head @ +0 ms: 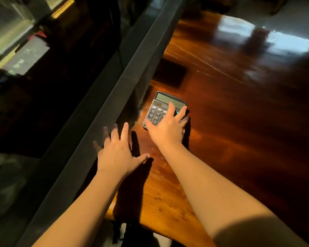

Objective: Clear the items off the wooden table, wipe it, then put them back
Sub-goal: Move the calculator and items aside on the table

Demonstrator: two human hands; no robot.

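Note:
A grey calculator (159, 107) lies on the glossy wooden table (230, 122), close to the table's left edge. My right hand (166, 127) is spread over the calculator's lower right part, fingers straight and splayed; the thumb lies by its near left corner. Whether the palm touches the keys is unclear. My left hand (118, 150) hovers with spread fingers over the table's left edge and the dark grey ledge (100, 122), holding nothing.
A dark grey ledge or frame runs diagonally along the table's left side, with a dark drop and blurred shelves beyond it. A dark rectangular patch (169, 73) lies on the table behind the calculator. Bright window glare (257, 32) covers the far table surface.

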